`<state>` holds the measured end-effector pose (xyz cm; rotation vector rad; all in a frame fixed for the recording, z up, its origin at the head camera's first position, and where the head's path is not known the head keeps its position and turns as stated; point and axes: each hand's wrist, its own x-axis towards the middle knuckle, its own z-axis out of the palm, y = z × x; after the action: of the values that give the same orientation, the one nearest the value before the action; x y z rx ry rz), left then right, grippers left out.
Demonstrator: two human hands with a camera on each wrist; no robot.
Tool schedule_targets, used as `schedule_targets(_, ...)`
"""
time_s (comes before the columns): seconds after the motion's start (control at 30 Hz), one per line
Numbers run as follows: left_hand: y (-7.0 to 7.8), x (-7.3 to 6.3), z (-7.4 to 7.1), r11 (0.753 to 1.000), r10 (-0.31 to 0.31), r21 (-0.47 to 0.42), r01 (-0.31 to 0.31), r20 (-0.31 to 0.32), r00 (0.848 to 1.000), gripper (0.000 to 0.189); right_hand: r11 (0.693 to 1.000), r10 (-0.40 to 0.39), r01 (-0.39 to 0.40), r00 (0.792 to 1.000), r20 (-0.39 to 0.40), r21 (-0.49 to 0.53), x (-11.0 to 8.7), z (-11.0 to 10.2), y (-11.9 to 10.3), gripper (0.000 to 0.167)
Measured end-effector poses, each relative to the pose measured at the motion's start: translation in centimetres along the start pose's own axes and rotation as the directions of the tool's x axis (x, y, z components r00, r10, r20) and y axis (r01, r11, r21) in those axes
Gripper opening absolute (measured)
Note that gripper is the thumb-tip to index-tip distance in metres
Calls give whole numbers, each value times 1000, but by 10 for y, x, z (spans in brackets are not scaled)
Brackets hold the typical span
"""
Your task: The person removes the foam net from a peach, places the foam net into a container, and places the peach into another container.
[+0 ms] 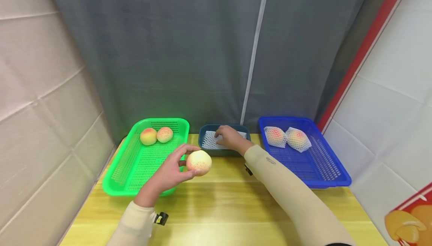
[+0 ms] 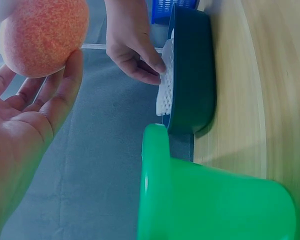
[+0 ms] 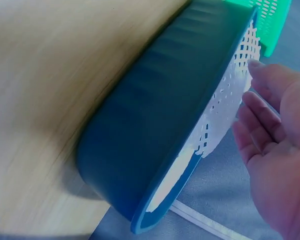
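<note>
A dark grey curtain [image 1: 152,58] hangs behind a wood-grain counter [image 1: 209,212]. At left, a green basket [image 1: 141,167] holds two bare peaches [image 1: 148,136], its walls likely stopping them rolling off. At centre, the left hand's [image 1: 171,171] grip holds a peach [image 1: 199,163] above the counter by its sides, probably for steadiness; it is round, pale yellow on top, red-speckled below. Just right, the right hand [image 1: 230,138] is at white foam nets [image 1: 210,141] in a dark tray [image 1: 222,153]; whether its grip pinches one, I cannot tell. At right, a blue basket [image 1: 293,167] holds two netted peaches [image 1: 297,140].
</note>
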<state>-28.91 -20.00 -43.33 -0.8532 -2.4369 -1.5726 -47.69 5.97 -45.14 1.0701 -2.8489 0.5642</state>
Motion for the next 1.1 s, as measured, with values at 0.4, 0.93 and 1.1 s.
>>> schedule_targets(0.4, -1, -2, 0, 1000, -2, -1, 2, 1, 1000, 61, 998, 11, -8, 999, -53, 67, -17, -2, 1, 28)
schedule_targets(0.93, 3, 1, -9, 1000, 3, -14, -2, 23, 1000, 61, 988, -49, 64, 993, -108, 138, -90, -21, -19, 19)
schedule_targets(1.1, 3, 2, -13, 1000, 13, 2, -13, 27, 1000, 58, 976, -87, 103, 992, -94, 190, -125, -17, -33, 18)
